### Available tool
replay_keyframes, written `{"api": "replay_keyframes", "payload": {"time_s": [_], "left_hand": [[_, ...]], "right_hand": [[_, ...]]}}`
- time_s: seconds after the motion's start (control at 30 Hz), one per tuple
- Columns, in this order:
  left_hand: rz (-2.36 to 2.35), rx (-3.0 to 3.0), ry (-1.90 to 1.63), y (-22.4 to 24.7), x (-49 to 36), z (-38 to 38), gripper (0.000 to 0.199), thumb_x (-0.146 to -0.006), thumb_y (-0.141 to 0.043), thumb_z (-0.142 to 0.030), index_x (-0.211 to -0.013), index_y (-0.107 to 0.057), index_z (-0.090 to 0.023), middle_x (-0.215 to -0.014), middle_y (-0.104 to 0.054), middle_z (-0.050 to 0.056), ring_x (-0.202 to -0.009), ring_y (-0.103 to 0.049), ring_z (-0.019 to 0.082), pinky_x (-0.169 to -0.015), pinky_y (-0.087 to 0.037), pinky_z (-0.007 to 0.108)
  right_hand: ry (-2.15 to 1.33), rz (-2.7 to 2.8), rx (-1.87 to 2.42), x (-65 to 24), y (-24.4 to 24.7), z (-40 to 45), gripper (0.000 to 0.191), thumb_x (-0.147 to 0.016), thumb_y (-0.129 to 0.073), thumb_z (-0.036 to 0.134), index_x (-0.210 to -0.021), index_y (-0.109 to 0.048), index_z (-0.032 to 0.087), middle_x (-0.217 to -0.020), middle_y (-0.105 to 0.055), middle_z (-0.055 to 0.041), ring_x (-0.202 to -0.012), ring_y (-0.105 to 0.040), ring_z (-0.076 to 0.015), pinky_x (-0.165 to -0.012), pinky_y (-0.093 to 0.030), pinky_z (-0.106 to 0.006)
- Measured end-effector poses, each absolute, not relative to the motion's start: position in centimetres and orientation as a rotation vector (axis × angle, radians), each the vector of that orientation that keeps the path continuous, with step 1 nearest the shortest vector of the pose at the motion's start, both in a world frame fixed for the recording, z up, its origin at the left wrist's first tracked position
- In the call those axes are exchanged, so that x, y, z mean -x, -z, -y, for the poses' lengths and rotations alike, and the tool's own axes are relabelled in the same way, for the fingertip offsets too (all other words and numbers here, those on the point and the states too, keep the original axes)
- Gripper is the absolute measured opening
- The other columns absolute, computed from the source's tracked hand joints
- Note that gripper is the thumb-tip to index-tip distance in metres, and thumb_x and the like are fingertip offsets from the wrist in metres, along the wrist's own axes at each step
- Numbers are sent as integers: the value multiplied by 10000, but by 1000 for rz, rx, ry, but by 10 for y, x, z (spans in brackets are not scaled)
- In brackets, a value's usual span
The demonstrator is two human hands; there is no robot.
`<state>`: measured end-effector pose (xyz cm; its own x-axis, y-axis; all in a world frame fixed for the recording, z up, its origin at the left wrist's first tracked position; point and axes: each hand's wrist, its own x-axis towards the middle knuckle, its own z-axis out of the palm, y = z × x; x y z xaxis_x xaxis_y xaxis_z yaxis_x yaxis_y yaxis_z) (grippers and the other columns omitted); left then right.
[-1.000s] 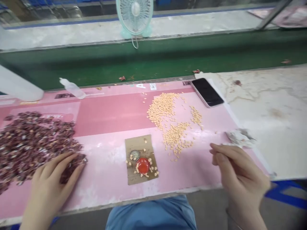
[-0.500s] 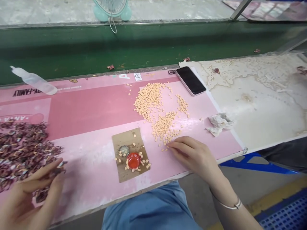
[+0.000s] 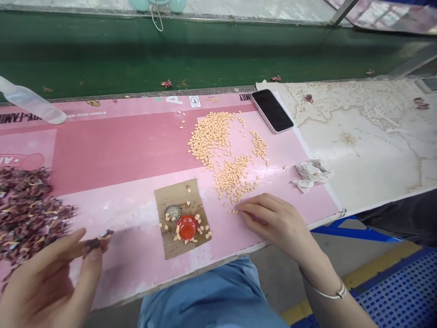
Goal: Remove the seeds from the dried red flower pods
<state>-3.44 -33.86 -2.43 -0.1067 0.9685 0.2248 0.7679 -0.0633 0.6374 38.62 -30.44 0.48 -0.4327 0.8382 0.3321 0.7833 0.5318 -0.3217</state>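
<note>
My left hand (image 3: 64,269) pinches a small dark maroon figure-like piece (image 3: 97,241) with lighter coloured bits between thumb and fingers, raised over the pink mat (image 3: 123,196). Beside it lies a heap of similar maroon pieces (image 3: 30,209). My right hand (image 3: 269,218) rests on the mat, its fingertips together at the near edge of the scattered small yellow-tan pieces (image 3: 232,175); whatever is in the fingertips is hidden. Between the hands is a brown square sheet (image 3: 170,248) bearing a red cap (image 3: 187,228), a metal bottle cap (image 3: 172,212) and several tan pieces.
A phone (image 3: 273,111) lies at the mat's far right, with crumpled tissue (image 3: 311,174) nearer me. A translucent squeeze bottle (image 3: 34,105) lies at the far left. Behind the table runs a green belt (image 3: 211,54) with a few maroon pieces on it.
My left hand has moved right, away from the heap, with a maroon piece in its fingers. My right hand stays almost in place. The view has shifted slightly.
</note>
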Motion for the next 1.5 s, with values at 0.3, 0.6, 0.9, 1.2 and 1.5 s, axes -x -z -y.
{"api": "replay_keyframes", "payload": {"time_s": [0.3,0.6,0.9,1.2,1.5], "left_hand": [[-2055,-1284,-1282,-6,-36,341,329,-846,-802,-352,-1148,-826,-480,-1001,-781,2,-871,-754,274,-1033,-634,553],[-1822,-1773,-1111,-6,-31,341,318,-976,-704,-188,-1132,-810,-444,-1030,-833,-45,-910,-771,206,-814,-628,377],[-2081,-1214,-1301,-8,-45,344,195,-827,-852,-363,-1019,-825,-375,-951,-787,16,-878,-765,281,-902,-653,519],[-1966,-1432,-1338,-9,-47,340,140,-873,-824,-284,-954,-809,-398,-984,-730,14,-966,-713,287,-863,-625,526],[-1912,-1470,-1286,-12,-45,341,208,-874,-799,-254,-962,-804,-443,-971,-731,5,-956,-688,290,-835,-592,522]], "right_hand": [[-43,2426,1238,-383,-6,301,216,-1096,-562,155,-954,-715,211,-824,-789,-22,-695,-707,-157,-637,-559,-305],[-224,2181,1096,-340,-18,298,233,-969,-663,31,-1007,-698,259,-792,-766,-2,-654,-700,-150,-631,-577,-282],[-165,2148,1320,-373,-14,311,177,-999,-683,97,-965,-734,264,-835,-795,-9,-680,-755,-158,-605,-607,-274],[-195,2261,1415,-375,-1,308,110,-1053,-669,218,-1053,-778,232,-950,-824,-62,-790,-788,-192,-693,-637,-314],[-125,2423,1377,-375,-8,304,188,-1098,-569,181,-1040,-746,205,-971,-829,-71,-792,-790,-186,-683,-632,-310]]}}
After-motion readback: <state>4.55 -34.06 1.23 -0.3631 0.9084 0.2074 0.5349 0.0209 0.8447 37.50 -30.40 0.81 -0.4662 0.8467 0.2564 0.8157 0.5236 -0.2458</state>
